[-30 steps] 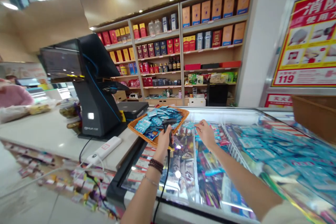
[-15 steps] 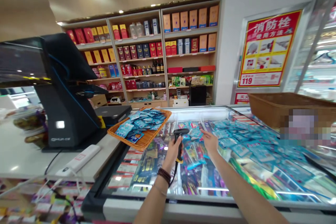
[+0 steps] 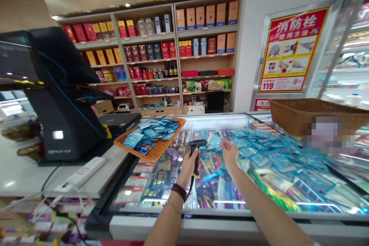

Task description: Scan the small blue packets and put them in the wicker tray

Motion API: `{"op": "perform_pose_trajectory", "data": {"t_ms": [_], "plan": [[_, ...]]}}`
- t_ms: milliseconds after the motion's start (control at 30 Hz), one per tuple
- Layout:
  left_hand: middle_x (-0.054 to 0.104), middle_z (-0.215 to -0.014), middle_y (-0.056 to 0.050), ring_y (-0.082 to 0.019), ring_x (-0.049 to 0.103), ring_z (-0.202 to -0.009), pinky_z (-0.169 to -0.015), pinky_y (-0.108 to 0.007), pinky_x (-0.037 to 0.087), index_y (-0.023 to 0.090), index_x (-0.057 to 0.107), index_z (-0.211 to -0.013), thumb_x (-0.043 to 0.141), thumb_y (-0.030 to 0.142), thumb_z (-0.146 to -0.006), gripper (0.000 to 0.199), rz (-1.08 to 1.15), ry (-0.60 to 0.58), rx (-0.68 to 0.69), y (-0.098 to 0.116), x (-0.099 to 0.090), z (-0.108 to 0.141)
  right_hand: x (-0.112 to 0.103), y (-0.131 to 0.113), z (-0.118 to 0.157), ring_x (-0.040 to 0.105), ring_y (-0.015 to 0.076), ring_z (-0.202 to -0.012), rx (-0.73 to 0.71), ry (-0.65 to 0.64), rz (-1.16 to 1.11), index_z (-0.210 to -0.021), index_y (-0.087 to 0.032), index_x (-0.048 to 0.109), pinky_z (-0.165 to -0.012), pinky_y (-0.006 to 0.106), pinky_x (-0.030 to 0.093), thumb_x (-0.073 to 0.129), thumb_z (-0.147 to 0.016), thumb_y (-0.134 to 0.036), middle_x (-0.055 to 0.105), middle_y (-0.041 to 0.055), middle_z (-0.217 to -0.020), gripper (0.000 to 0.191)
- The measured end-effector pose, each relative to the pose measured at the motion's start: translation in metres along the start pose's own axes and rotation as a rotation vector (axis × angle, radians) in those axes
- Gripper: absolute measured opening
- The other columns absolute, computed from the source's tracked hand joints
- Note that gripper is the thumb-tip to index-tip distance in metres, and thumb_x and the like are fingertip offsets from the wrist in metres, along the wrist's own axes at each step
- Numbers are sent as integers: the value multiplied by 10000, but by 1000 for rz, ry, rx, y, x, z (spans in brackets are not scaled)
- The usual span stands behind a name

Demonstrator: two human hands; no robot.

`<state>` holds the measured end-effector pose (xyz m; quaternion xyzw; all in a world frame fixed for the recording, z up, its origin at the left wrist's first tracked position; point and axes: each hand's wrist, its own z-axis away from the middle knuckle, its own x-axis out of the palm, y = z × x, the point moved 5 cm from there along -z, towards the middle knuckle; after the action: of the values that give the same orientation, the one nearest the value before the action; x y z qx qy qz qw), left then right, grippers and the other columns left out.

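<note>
My left hand (image 3: 188, 167) is shut on a black handheld barcode scanner (image 3: 196, 148), whose head points forward over the glass and whose black cable hangs below my wrist. My right hand (image 3: 230, 153) is stretched out above the freezer's glass top (image 3: 173, 184) with its fingers apart. Its fingertips are close to a blue sachet (image 3: 213, 140). Left of my hands, a wicker tray (image 3: 157, 153) heaped with blue sachets (image 3: 152, 132) rests on the freezer's edge. Neither hand touches the tray.
A black POS terminal (image 3: 66, 100) stands on the white counter (image 3: 23, 169). Behind the freezer are wooden shelves (image 3: 150, 54) of boxes and bottles. A brown wicker basket (image 3: 300, 113) sits at right, beside a fire-hydrant poster (image 3: 291, 50).
The view has turned right, so the shelves, terminal and tray have slid left in the picture. My left hand still holds the scanner, and the brown basket has come into view.
</note>
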<state>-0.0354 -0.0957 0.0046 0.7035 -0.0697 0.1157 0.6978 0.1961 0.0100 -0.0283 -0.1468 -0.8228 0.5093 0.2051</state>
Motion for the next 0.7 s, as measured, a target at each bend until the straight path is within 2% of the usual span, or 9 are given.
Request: {"op": "perform_pose_trajectory", "data": {"t_ms": [167,400,567,700], "plan": [[625,-682,24,-114,523,-498,-473,-262,353,248,634,-824,979,1037,-568,898,-23,-6,24,1,-2,-1,-1,3,1,926,417,-1000,101,49,-12,-854,-259,878,-1000,607,768,898,-715,-549,928,139,-899,323],[620,-698,29,-109,526,-504,-486,-260,352,242,637,-828,1006,990,-655,852,-11,-12,19,2,-4,2,-1,2,2,929,425,-1038,118,50,-18,-866,-264,872,-1006,605,771,930,-715,-537,932,139,-909,317],[636,-712,24,-106,525,-508,-481,-261,354,240,650,-851,996,1020,-594,892,-12,-7,31,1,-4,1,-1,9,1,933,429,-1085,140,41,-50,-854,-273,848,-1065,597,755,909,-698,-559,944,145,-969,332],[604,-673,40,-101,497,-482,-463,-262,348,245,638,-831,957,1082,-529,945,-30,-28,33,1,-1,-2,0,14,1,926,404,-1061,124,32,-38,-916,-252,883,-1015,550,759,932,-719,-590,933,127,-929,394]]}}
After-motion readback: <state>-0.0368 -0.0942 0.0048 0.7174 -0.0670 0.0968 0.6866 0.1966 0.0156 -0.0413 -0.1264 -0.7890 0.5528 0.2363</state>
